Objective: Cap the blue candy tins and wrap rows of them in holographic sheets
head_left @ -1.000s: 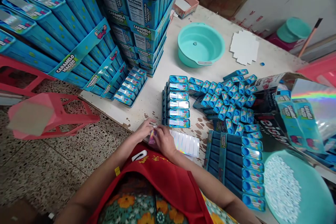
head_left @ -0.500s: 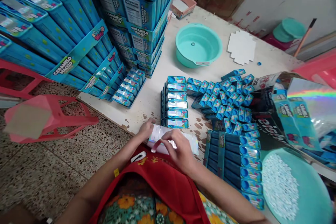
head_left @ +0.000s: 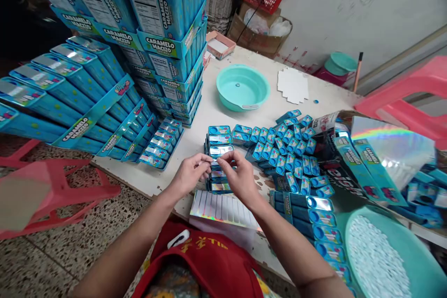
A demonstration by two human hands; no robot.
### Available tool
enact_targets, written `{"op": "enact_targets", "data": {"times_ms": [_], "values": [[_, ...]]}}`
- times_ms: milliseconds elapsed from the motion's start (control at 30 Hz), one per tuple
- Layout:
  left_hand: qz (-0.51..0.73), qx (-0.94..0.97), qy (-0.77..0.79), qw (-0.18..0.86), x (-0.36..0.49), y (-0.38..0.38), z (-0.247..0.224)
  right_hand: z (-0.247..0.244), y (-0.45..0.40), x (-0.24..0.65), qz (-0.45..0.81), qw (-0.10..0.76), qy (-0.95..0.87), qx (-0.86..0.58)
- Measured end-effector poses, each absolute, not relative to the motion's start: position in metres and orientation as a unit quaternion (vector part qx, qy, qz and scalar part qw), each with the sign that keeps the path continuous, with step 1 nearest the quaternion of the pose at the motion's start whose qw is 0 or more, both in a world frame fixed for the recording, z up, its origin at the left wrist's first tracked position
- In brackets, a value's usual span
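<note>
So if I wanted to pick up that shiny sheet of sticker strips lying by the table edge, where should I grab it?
Probably by the near edge of the sticker sheet, coming from the person's side. It lies flat and thin and seems to overhang the table edge there, so fingers could slip under it. The far edge sits close to the stack of blue boxes, where both hands are busy.

I'm looking at a small candy-packing workshop: stacked blue cartons (head_left: 164, 14) far left, loose packets (head_left: 289, 149) covering a worn table (head_left: 223, 116).
</note>
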State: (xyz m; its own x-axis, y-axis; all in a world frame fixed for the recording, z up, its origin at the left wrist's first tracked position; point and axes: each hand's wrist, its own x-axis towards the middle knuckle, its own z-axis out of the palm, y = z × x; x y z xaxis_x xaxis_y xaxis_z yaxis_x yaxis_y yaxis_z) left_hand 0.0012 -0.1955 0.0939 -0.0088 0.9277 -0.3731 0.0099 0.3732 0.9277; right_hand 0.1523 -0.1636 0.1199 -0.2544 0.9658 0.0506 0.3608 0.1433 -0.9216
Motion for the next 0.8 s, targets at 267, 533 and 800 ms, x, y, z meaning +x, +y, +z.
{"op": "enact_targets", "data": {"times_ms": [267,533,800], "values": [[0.43,0.45,0.554,0.553,-0.024,-0.124,0.094,0.091,-0.085,0.135,0.381,0.42,-0.622,-0.54],[0.417,0.457,0.586,0.524,-0.024,-0.082,0.063,0.052,-0.047,0.128,0.343,0.388,-0.626,-0.583],[0.398,0.409,0.695,0.438,-0.012,-0.102,0.034,0.048,-0.048,0.149,0.502,0.406,-0.503,-0.575]]}}
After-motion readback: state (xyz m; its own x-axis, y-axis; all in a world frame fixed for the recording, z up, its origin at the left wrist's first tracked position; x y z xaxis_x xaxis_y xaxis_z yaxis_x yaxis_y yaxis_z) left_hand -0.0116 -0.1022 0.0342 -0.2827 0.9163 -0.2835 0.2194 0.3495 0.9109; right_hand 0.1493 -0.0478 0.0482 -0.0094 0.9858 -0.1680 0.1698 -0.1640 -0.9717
